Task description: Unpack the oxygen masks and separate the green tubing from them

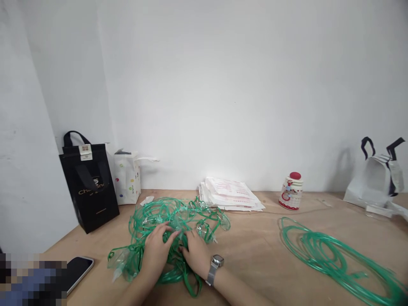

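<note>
Green plastic tubing [149,221] lies in a loose tangle on a wooden table [255,255], and the left hand [156,250] and right hand [197,255] hold it close together, fingers curled around its strands. Behind the tangle, a black paper gift bag [89,195] and a white dotted paper bag [127,178] stand upright near the wall. A white bag [372,182] sits far right, beyond a second tubing coil [331,259]. All the bags' contents are hidden.
</note>
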A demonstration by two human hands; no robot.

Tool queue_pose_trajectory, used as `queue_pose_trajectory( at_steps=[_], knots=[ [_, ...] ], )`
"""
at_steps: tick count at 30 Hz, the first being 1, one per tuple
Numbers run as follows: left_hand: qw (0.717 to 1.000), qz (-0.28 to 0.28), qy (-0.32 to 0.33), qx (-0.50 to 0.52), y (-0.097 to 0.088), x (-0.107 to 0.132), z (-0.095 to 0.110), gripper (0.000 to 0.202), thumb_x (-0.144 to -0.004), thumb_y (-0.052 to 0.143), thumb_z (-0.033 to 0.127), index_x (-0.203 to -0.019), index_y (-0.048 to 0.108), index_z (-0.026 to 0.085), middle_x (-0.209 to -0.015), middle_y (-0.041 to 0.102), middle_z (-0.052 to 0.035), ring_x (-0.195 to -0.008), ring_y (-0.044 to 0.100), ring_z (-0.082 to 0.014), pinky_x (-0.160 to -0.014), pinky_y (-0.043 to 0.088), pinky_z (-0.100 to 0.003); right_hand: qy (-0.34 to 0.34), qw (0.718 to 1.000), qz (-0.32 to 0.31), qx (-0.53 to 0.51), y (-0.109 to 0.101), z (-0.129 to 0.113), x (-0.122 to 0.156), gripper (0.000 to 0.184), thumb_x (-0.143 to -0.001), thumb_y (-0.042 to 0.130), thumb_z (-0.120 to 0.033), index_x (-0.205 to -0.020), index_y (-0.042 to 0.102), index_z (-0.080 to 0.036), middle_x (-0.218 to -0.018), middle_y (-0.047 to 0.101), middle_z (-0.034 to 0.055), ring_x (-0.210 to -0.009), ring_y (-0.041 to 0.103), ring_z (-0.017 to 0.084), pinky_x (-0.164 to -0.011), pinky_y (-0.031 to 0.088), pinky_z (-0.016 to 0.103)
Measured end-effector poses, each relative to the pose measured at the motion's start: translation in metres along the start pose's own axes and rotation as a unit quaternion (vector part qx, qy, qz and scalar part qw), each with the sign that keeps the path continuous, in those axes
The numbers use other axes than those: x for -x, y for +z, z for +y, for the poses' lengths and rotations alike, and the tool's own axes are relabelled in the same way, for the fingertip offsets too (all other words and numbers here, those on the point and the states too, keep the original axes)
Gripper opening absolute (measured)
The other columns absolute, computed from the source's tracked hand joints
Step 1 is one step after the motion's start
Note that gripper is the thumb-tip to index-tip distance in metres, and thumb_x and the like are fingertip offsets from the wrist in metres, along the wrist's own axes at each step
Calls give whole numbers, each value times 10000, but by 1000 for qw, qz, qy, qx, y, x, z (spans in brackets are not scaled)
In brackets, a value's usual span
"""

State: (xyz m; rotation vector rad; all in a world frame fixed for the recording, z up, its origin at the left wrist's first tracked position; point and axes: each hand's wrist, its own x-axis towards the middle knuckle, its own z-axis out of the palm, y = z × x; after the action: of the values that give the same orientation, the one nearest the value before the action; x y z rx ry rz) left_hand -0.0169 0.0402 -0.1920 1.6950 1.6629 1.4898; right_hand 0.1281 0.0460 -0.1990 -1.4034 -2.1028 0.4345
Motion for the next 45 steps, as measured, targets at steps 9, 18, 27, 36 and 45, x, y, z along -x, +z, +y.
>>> queue_pose_trajectory(
  at_steps=[9,18,27,36,45],
  knots=[
    [987,-42,-22,154,-1,-9,4,339,-711,581,496,-749,688,176,-863,726,-74,-889,643,-273,-832,475,-375,35,991,44,-119,-10,9,-11,386,-724,604,-230,-1089,570,-108,-994,576,97,-854,578,184,-774,472,285],
    [981,-68,3,183,1,-3,8,400,-717,572,518,-864,723,178,-1024,694,-88,-1056,580,-280,-993,365,-453,40,900,-135,-412,-30,22,-26,562,-618,673,-228,-1158,546,-137,-627,584,-37,-503,584,117,-505,468,241],
    [944,-24,174,-279,15,34,13,610,-752,574,426,-1303,453,196,-1379,421,-163,-1302,290,-357,-1026,131,-627,76,940,87,-320,-65,69,-49,502,-672,607,-190,-1168,539,-148,-997,639,75,-789,632,181,-761,513,347],
    [932,14,218,-290,43,31,-31,568,-747,551,260,-1272,439,74,-1323,442,-214,-1265,335,-369,-969,346,-532,-24,982,63,-174,-83,61,-41,279,-757,505,-193,-986,662,-159,-1007,660,82,-906,607,189,-829,475,328],
    [925,-39,212,-314,35,39,-14,496,-824,479,352,-1287,462,175,-1412,372,-152,-1320,245,-360,-991,250,-622,-88,996,-29,17,-64,33,-25,220,-801,540,-331,-726,713,-218,-691,691,18,-750,608,183,-766,419,282]
  ],
)
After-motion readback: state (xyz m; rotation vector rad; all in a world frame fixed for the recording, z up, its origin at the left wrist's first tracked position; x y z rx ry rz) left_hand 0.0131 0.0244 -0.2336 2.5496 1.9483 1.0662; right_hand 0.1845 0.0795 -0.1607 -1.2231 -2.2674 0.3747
